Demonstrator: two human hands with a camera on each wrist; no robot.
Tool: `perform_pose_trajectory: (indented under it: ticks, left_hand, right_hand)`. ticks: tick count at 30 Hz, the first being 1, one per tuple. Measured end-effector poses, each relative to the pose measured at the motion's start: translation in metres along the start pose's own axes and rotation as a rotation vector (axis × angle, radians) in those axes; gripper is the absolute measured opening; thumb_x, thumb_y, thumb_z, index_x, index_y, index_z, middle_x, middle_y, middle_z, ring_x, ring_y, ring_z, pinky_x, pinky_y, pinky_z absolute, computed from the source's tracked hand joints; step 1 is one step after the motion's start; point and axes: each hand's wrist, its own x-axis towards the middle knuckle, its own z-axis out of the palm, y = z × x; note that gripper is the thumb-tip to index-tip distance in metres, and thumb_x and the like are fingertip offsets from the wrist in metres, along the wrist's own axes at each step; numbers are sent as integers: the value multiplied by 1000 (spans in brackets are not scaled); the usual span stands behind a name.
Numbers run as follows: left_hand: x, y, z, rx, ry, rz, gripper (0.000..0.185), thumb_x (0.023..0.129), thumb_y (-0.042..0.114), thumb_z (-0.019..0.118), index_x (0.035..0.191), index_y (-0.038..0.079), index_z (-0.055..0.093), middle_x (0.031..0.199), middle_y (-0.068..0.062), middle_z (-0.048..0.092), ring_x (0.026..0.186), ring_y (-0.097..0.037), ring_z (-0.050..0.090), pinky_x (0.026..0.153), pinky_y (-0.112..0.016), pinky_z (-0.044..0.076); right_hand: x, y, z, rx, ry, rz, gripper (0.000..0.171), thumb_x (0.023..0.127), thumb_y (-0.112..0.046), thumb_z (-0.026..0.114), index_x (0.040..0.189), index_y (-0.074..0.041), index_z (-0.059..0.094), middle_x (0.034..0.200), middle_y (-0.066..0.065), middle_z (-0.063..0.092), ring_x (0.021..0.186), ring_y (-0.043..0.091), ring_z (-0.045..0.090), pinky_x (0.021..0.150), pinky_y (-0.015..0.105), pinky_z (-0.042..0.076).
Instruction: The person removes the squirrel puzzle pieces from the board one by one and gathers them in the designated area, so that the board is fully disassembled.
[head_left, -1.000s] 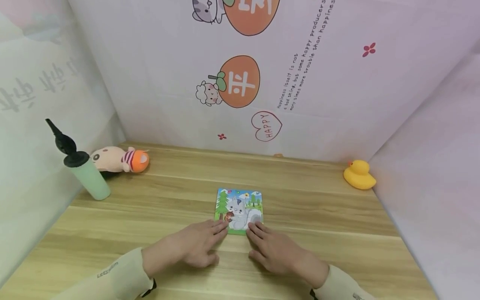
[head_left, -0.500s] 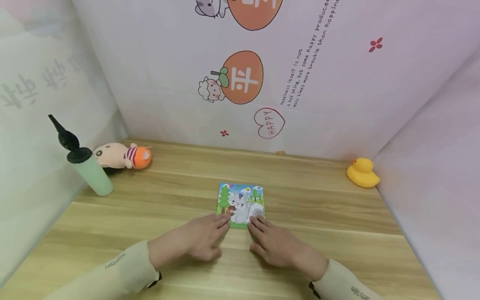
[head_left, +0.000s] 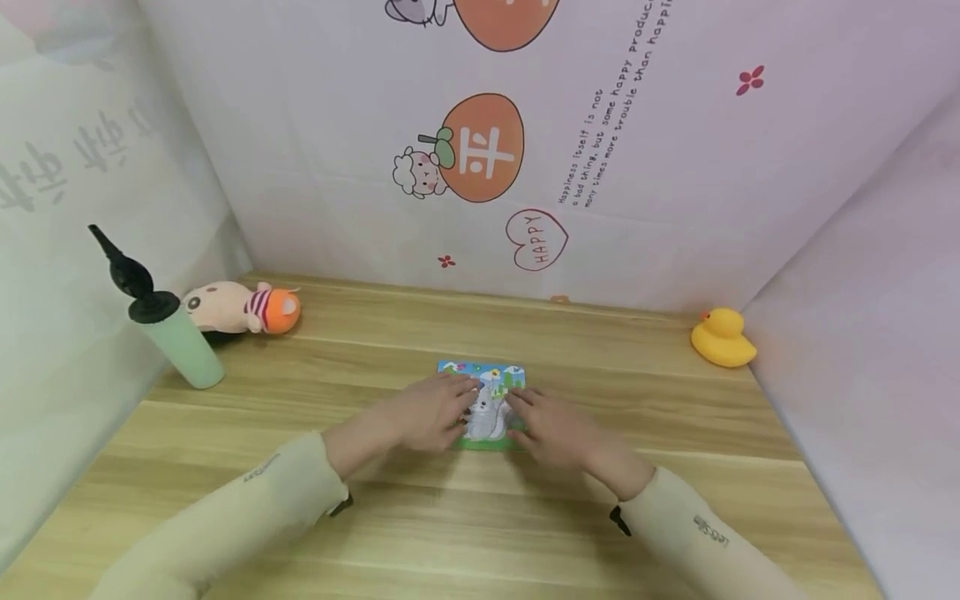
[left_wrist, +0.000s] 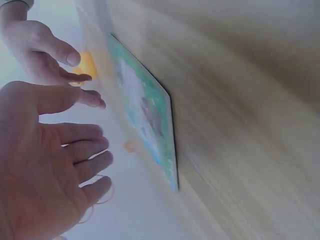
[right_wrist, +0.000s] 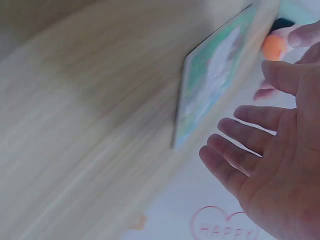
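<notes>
Fingers (right_wrist: 245, 134) loose, grasping nothing, the left hand (head_left: 429, 412) and right hand (head_left: 558, 431) hover over the left and right sides of the squirrel picture board (head_left: 489, 415), flat on the wooden table (head_left: 420, 537). Seemingly a positioning step; contact calls for lowering both.

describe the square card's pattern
The square card shows a grey cartoon animal on green and blue, clearest in the head view.

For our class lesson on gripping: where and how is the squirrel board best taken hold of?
The squirrel board is probably best pinched at its opposite side edges, left hand from the left, right hand from the right: it lies flat on the table, thin-edged.
</notes>
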Motion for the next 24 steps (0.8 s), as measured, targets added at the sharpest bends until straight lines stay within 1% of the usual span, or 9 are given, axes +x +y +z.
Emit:
perform_pose_trajectory:
  ticks: [3, 6, 8, 10, 12, 15, 20, 24]
  left_hand:
    - [14, -5, 2, 2, 20, 29, 56, 105, 30, 57, 150, -3, 50, 161, -19, 48, 153, -33, 44, 131, -50, 33]
    - [26, -10, 7, -3, 21, 42, 54, 105, 28, 59, 148, -4, 52, 159, -18, 51, 151, -32, 47, 131, -47, 33]
    - [32, -13, 11, -10, 17, 25, 54, 105, 28, 59, 148, -3, 52, 159, -18, 51, 151, -31, 47, 131, -46, 33]
    - [37, -16, 14, -18, 3, -3, 56, 105, 30, 58, 150, -2, 50, 160, -18, 49, 152, -31, 46, 132, -45, 33]
    - [41, -18, 17, -24, -15, -30, 57, 106, 33, 57, 152, 0, 49, 162, -17, 47, 154, -31, 44, 132, -44, 32]
    - [47, -20, 18, -16, -32, -52, 58, 106, 39, 56, 153, 6, 48, 163, -15, 47, 154, -31, 43, 131, -46, 33]
    - [52, -18, 22, 45, -50, -52, 58, 104, 47, 57, 152, 13, 51, 160, -14, 49, 151, -33, 46, 127, -49, 39]
    - [54, -14, 24, 71, -56, -49, 62, 104, 50, 56, 153, 13, 51, 161, -15, 46, 151, -34, 45, 126, -49, 41]
  right_hand:
    - [6, 9, 4, -33, 2, 31, 56, 103, -32, 66, 143, 6, 57, 143, 23, 63, 131, 38, 62, 110, 50, 55]
    - [10, 14, 11, -30, -11, 48, 53, 101, -32, 68, 140, 4, 60, 136, 20, 66, 121, 33, 66, 101, 46, 59]
    - [12, 15, 14, -22, -5, 44, 50, 101, -30, 69, 138, 3, 62, 132, 20, 66, 115, 31, 66, 95, 45, 60]
    - [15, 17, 15, -6, 3, 42, 49, 100, -28, 70, 137, 3, 61, 131, 20, 66, 114, 31, 66, 94, 45, 61]
    - [19, 20, 16, 11, 17, 37, 48, 101, -26, 69, 137, 5, 61, 131, 22, 65, 114, 32, 66, 94, 46, 61]
    - [30, 28, 14, 44, 26, 53, 49, 102, -25, 67, 139, 7, 58, 134, 24, 63, 120, 35, 64, 99, 49, 59]
    - [46, 41, 10, 64, 31, 89, 52, 102, -24, 66, 141, 9, 56, 139, 26, 59, 127, 39, 60, 108, 51, 55]
    - [52, 46, 9, 52, 22, 110, 54, 102, -27, 67, 141, 8, 57, 142, 25, 58, 129, 39, 60, 111, 51, 54]
